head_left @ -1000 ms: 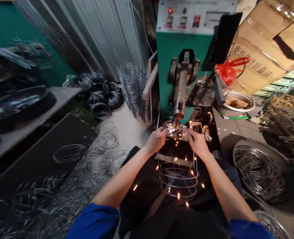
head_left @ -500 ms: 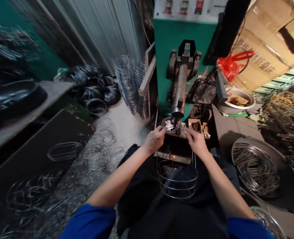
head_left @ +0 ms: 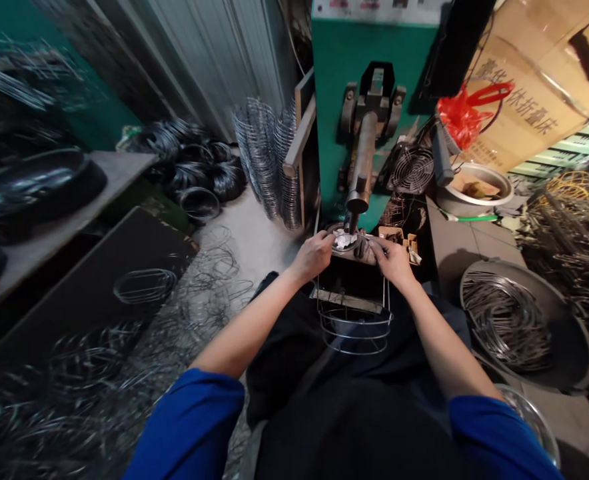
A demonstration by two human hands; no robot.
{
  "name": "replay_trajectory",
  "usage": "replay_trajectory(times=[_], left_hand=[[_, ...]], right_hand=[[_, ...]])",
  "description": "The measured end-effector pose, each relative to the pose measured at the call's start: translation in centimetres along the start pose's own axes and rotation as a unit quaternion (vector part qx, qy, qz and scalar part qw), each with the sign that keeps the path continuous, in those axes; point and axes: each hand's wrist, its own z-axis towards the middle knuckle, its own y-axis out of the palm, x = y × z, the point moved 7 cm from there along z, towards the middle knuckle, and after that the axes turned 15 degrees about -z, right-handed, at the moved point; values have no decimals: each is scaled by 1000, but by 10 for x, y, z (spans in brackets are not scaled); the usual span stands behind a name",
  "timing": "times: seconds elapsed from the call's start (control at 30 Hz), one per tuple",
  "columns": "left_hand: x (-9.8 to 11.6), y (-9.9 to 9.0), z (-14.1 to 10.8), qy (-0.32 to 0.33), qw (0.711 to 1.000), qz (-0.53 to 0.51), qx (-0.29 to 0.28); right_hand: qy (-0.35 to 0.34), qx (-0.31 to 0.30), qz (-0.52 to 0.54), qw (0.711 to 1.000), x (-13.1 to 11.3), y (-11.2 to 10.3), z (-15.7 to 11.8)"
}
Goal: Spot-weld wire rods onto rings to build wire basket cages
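Observation:
A round wire basket (head_left: 355, 320) hangs below my two hands, its upright wires reaching up towards them, in front of a green machine (head_left: 332, 133). My left hand (head_left: 314, 255) is closed on the left side of the basket's upper wires. On the other side my right hand (head_left: 390, 259) pinches the wires at the right. Between the hands, the machine's metal arm (head_left: 363, 163) ends in a downward tip, close above the top wires. Behind the fingers a small round dish (head_left: 344, 239) with white crumpled material stands at the machine's foot.
At right a big pan (head_left: 569, 333) holds metal wires; a white bowl (head_left: 499, 203) is behind it. Stacked wire rings (head_left: 269, 163) stand left of the machine. Loose wire (head_left: 214, 280) litters the floor. A dark board (head_left: 89, 293) leans at left.
The basket has tilted, its lower rings now higher and nearer the hands. Both hands sit slightly higher in view. Sparks seen below the hands earlier no longer show. The camera view has shifted a little.

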Motion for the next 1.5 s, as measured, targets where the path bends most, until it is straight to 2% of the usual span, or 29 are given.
replay_trajectory(times=[0.1,0.17,0.23,0.27,0.3,0.33,0.4,0.43,0.47,0.5,0.53,0.57,0.6,0.67,0.73,0.8,0.83,0.9,0.93,0.97,1.07,1.17,1.3,1.5], left_hand=[[0,-5,5,-8,999,-30,15],[-6,-12,1,-22,995,-87,45],[-17,-19,-16,-68,975,-191,93],[-24,-18,-32,-111,951,-264,117],[-31,-12,-52,-166,913,-345,138],[-36,0,-75,-233,857,-437,144],[-33,39,-126,-363,699,-604,123],[-23,60,-148,-406,619,-667,87],[-10,77,-164,-422,551,-718,55],[1,88,-174,-425,504,-751,44],[10,97,-178,-426,474,-769,43],[16,102,-179,-425,462,-776,57],[18,104,-177,-427,463,-772,79],[18,105,-168,-436,488,-746,123],[12,103,-161,-447,524,-709,148],[2,97,-160,-454,563,-669,170],[-3,95,-161,-456,583,-648,181],[-12,91,-164,-453,620,-610,194],[-15,90,-164,-449,638,-595,193],[-17,91,-163,-445,653,-583,189],[-17,97,-153,-434,675,-568,184],[-11,106,-137,-421,677,-580,169],[-6,114,-131,-422,672,-593,138],[-23,106,-150,-445,670,-576,145]], right_hand=[[0,-8,-3,1000,-3,-1,0],[-3,-11,-13,1000,-7,-5,-4],[-7,-6,-21,1000,-12,-12,-11],[-8,2,-24,1000,-14,-18,-15],[-8,17,-27,999,-16,-26,-21],[-6,37,-33,999,-19,-34,-28],[-5,83,-49,995,-26,-51,-44],[-7,103,-58,993,-31,-58,-51],[-14,117,-66,991,-37,-63,-57],[-25,126,-72,989,-42,-66,-61],[-37,129,-77,988,-47,-68,-65],[-49,124,-80,988,-48,-68,-68],[-56,115,-83,988,-45,-69,-71],[-45,98,-92,990,-23,-77,-81],[16,91,-119,989,27,-96,-104],[139,82,-176,971,100,-121,-147],[223,65,-224,946,141,-131,-178],[404,-36,-313,859,217,-141,-257],[480,-105,-335,804,245,-139,-300],[512,-143,-335,778,263,-135,-338],[553,-213,-321,739,284,-110,-426],[570,-235,-307,725,287,-84,-471],[569,-226,-294,734,301,-68,-486],[560,-217,-299,742,307,-59,-489]])
